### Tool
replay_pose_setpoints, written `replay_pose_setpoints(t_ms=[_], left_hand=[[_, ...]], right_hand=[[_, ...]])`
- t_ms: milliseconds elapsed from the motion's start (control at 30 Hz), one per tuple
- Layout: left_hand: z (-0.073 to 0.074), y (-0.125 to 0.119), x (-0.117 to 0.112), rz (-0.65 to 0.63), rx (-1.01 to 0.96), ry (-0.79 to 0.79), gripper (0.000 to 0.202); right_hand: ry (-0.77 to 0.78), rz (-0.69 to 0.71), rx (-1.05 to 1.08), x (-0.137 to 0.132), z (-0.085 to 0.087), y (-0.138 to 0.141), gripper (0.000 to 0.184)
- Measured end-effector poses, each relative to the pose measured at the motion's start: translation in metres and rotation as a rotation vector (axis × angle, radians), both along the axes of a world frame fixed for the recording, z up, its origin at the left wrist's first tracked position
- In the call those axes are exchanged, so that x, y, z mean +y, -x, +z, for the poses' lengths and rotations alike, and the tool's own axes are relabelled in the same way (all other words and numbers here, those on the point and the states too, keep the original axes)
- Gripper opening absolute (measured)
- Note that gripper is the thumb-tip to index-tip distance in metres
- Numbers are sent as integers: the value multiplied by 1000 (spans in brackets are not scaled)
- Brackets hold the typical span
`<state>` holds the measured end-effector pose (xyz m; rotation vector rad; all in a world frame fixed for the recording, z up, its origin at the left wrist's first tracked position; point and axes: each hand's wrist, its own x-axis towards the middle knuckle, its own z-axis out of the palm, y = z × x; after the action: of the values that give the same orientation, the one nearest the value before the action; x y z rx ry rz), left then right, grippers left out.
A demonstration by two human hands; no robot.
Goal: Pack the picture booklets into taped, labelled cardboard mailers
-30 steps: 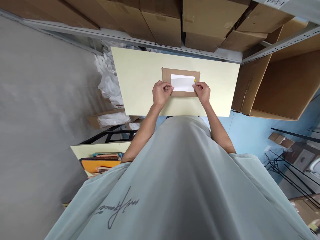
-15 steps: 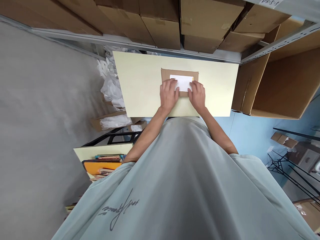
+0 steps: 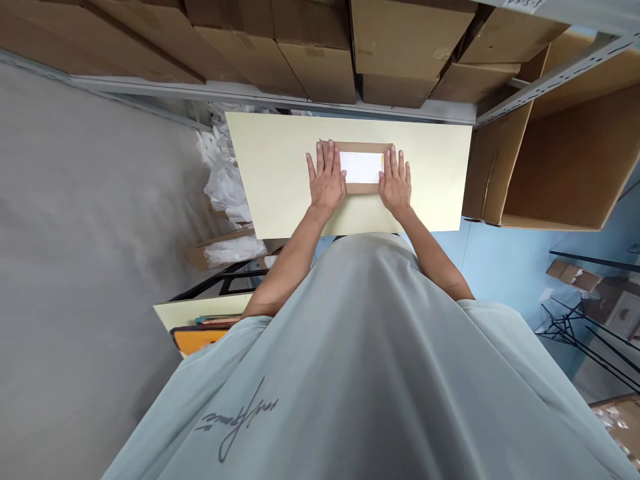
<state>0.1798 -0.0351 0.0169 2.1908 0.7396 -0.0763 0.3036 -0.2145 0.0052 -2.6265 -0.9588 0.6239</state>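
A small brown cardboard piece (image 3: pixel 363 189), box or flat mailer I cannot tell, lies on a pale yellow tabletop (image 3: pixel 280 173). On top of it is a white rectangular label (image 3: pixel 361 168) with a bit of yellow at its right edge. My left hand (image 3: pixel 327 177) rests open across the cardboard's left side, fingers stretched away from me. Its right side is covered by my right hand (image 3: pixel 396 180), also open with the fingers spread. Both thumbs point inward at the label's side edges.
Cardboard boxes (image 3: pixel 395 43) line a metal shelf (image 3: pixel 240 90) just behind the tabletop. To the right stands a large open carton (image 3: pixel 565 160). White plastic bags (image 3: pixel 223 187) hang at the left, above a box with white material (image 3: pixel 235 250). An orange item (image 3: pixel 197 340) lies lower left.
Both hands have flattened and their fingers have straightened. The left hand has moved outward from the label to the cardboard's left side, so more of the label shows. The view has shifted slightly.
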Motion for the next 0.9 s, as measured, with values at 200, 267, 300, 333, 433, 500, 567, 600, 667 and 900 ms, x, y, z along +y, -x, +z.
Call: replay_pose_setpoints(t_ms=[200,267,300,333,433,500,567,600,667,900], left_hand=[[7,-12,-21,-75,-9,49,78],[10,-9,-16,-68,-7,74,79],[11,-6,-12,-57,-2,84,79],[13,-4,-8,-44,2,92,80],[17,3,1,-14,6,110,79],[17,9,2,12,0,117,79],[14,18,1,86,9,145,84],[11,24,0,148,21,182,89],[6,39,-4,286,50,316,100],[5,71,-23,455,-13,613,95]], right_hand=[[-5,93,74,23,9,22,74],[4,61,72,19,11,19,73],[12,28,67,14,12,15,73],[20,-12,65,9,12,11,74],[4,-151,86,-9,11,-2,74],[-47,-277,113,-23,8,-9,75],[-127,-426,167,-41,5,-13,79],[-172,-493,210,-49,5,-13,83],[-254,-589,334,-65,5,-8,93],[-433,-635,674,-82,29,53,114]])
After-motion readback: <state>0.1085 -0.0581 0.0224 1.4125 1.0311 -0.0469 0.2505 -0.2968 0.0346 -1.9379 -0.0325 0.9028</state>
